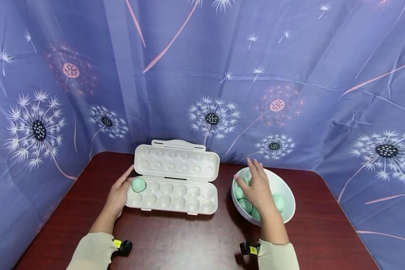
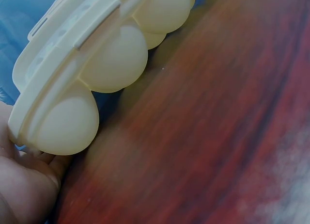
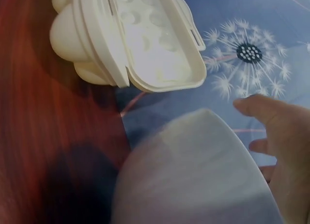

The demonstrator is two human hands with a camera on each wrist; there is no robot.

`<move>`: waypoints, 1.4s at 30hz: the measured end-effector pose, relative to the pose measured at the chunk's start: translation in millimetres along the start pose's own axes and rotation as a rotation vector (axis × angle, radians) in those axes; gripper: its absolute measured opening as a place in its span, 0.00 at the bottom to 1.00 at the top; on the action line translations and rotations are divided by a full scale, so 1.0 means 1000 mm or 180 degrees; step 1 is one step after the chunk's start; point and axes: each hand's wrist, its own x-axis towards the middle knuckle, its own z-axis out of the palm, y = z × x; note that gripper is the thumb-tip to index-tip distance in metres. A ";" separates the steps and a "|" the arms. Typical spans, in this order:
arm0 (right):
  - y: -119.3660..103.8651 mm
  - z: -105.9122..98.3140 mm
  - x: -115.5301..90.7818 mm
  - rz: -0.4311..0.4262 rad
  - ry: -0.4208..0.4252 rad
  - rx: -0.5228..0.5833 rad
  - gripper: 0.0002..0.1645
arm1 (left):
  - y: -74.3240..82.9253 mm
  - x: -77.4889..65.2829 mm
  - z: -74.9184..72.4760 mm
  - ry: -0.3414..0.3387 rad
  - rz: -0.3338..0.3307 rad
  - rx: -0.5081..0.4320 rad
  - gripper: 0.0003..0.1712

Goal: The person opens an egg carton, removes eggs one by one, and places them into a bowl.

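Observation:
A white plastic egg carton (image 1: 172, 195) lies on the table with its lid raised. One mint-green egg (image 1: 138, 185) sits in the back-left cup. My left hand (image 1: 119, 193) holds the carton's left end; in the left wrist view, some of its fingers (image 2: 53, 163) reach beneath the end cup. On the right stands a white bowl (image 1: 288, 187) with several mint-green eggs (image 1: 245, 205) inside. Above it hovers my right hand (image 1: 260, 189), fingers spread and nothing visible in its grasp. This hand hides part of the bowl's contents. The right wrist view shows the bowl's outer wall (image 3: 193, 170).
The dark red wooden table (image 1: 175, 240) runs back to a blue curtain (image 1: 168, 101) with dandelion prints. Behind the carton its open lid (image 1: 177, 163) stands near that curtain. Black straps with cameras (image 1: 124, 247) are worn at both wrists.

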 end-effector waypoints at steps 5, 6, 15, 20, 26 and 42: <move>-0.012 0.006 -0.002 -0.0169 0.0003 0.0120 0.46 | 0.000 0.000 0.000 0.0018 0.0025 -0.0015 0.27; -0.014 0.008 -0.002 -0.0201 -0.0006 0.0135 0.46 | 0.000 0.001 0.000 0.0020 0.0025 -0.0017 0.27; -0.030 0.018 -0.005 -0.0387 -0.0074 0.0251 0.45 | -0.001 -0.001 0.000 0.0007 -0.0030 0.0025 0.27; -0.038 0.026 -0.006 -0.0586 0.0034 0.0357 0.42 | -0.001 -0.002 0.000 0.0013 -0.0080 0.0053 0.27; -0.047 0.037 -0.007 -0.0780 -0.0033 0.0468 0.41 | -0.001 -0.001 0.001 0.0052 -0.0054 0.0028 0.27; -0.084 0.071 -0.007 -0.1219 -0.0159 0.0467 0.37 | -0.003 0.001 0.000 0.0012 0.0007 -0.0068 0.28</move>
